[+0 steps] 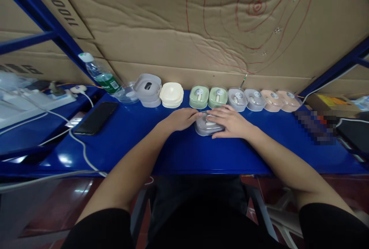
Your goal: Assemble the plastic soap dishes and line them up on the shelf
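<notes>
In front of me on the blue table is a small grey box with a clear lid [205,128]; a pale strip shows on its top. My left hand [184,119] grips its left side, fingers together and the thumb near the lid's edge. Over the top and right side lies my right hand [233,121], its fingers bent around the lid and its thumb at the near edge. Just behind stand two green lidded boxes [198,97], two grey ones [237,99] and two pink ones [272,100], with round labels on their lids.
Left of the row are a stack of cream parts [172,95], a stack of grey parts [148,89], clear lids [128,93] and a tilted bottle [104,77]. A black phone [96,118] and white cable [83,147] lie further left. Cardboard [144,22] walls the back.
</notes>
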`<action>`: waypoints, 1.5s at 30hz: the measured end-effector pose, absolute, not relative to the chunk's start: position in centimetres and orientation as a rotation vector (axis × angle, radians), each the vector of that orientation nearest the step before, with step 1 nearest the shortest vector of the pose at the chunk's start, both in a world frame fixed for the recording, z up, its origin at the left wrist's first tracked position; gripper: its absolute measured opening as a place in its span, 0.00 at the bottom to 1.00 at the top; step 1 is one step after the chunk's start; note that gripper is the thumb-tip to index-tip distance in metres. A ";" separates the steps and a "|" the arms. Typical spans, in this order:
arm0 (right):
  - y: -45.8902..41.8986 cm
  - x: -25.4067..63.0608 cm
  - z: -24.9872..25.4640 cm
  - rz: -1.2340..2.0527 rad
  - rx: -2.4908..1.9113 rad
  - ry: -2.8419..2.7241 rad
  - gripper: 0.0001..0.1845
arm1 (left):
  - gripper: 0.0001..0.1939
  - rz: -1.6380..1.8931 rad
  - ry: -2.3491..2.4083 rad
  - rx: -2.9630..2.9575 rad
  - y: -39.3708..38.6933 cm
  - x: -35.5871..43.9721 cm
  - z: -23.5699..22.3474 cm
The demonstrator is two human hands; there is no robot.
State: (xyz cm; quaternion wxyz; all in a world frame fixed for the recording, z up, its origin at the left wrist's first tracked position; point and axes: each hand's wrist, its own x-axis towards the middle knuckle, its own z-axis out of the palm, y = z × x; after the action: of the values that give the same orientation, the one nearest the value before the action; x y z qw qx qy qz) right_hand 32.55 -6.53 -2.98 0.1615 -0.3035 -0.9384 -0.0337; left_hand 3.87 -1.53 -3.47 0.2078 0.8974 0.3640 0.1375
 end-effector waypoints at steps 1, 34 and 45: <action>-6.7 32.7 -2.6 -0.120 -0.948 -2.649 0.42 | 0.32 0.377 1.034 2.507 -1.5 3.7 -3.4; -6.0 31.2 -6.5 0.237 -1.345 -1.780 0.16 | 0.20 1.135 2.264 1.911 1.7 -4.3 -0.2; -2.6 36.3 -6.0 -0.101 -1.317 -1.376 0.13 | 0.19 1.003 2.335 1.862 1.7 -4.8 -0.1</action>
State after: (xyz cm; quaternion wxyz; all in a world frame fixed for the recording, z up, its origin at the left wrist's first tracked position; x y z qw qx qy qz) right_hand 36.30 -2.57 -5.95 0.5789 -0.5630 -0.5882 -0.0430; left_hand -4.80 1.72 -0.14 -0.0043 0.5911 0.7411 0.3183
